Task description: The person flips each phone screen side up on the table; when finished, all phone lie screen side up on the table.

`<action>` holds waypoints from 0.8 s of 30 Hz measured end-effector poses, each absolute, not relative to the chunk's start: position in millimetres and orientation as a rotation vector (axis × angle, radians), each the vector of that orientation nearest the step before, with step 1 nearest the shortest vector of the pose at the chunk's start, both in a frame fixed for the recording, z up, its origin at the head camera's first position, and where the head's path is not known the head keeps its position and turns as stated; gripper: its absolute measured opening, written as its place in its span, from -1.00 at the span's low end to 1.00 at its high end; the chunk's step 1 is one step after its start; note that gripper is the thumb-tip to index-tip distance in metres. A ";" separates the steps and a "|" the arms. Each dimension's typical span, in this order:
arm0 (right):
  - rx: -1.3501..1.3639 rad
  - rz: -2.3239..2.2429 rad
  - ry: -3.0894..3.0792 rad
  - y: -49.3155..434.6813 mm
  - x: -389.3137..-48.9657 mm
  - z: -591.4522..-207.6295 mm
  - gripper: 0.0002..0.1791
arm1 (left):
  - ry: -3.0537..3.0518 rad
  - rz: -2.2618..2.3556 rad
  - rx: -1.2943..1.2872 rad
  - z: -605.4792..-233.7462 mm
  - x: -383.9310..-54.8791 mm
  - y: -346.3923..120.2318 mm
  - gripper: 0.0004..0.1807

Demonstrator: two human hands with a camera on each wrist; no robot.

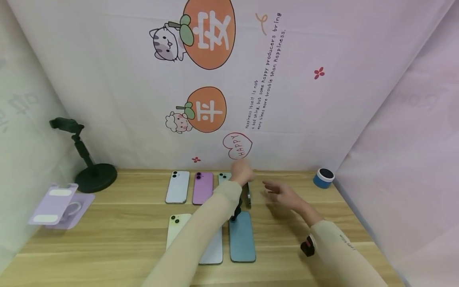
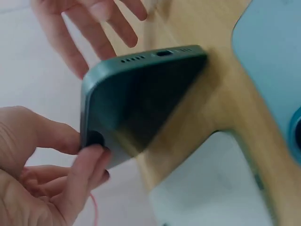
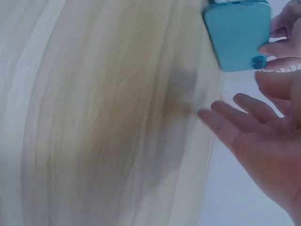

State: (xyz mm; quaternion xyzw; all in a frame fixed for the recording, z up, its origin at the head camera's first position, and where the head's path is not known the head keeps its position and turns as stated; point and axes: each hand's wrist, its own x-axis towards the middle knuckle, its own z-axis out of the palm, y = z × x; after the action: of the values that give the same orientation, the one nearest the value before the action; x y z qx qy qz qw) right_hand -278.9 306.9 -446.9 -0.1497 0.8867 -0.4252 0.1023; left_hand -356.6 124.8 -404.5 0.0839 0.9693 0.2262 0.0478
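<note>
My left hand point(image 1: 242, 172) pinches a dark green phone point(image 2: 136, 94) by one corner, thumb and fingers at its camera end. The phone is raised on a tilt, its port edge towards the left wrist camera. Its teal back point(image 3: 237, 35) faces the right wrist camera. My right hand point(image 1: 285, 196) hovers over the table right of the phone, palm turned up with fingers spread, holding nothing. Just left of the held phone lies a pale green phone point(image 1: 223, 178), partly covered by my left arm. A blue phone point(image 1: 242, 239) lies nearer me.
A white phone point(image 1: 177, 187) and a purple phone point(image 1: 203, 188) lie in the back row. In front are a cream phone point(image 1: 176, 227) and a pale phone point(image 1: 214, 249), partly under my sleeve. A black stand point(image 1: 96, 177), lilac holder point(image 1: 61, 207) and blue jar point(image 1: 323, 179) stand around.
</note>
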 end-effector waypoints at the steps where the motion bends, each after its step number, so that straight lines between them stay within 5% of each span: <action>1: -0.401 -1.341 2.557 306.1 -278.8 -446.9 -0.39 | 2.969 0.613 0.289 -402.5 -356.3 126.2 -0.81; 8: -0.118 -1.856 2.091 296.5 -276.3 -452.9 -0.35 | 2.938 0.578 0.368 -399.2 -354.8 131.0 -0.84; 16: 0.131 -2.164 1.932 288.2 -273.1 -457.2 -0.37 | 2.760 0.933 0.392 -402.8 -354.3 128.8 -0.65; 24: 0.282 -2.131 2.072 273.9 -264.6 -458.5 -0.37 | 2.776 1.045 0.303 -408.6 -346.2 134.4 -0.93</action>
State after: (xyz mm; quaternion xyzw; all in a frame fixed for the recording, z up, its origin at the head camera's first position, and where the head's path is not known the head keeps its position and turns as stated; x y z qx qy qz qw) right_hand -264.6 273.9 -458.5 0.0940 0.6920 -0.7115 0.0778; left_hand -346.2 134.4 -408.6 0.1012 0.9280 0.3495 0.0798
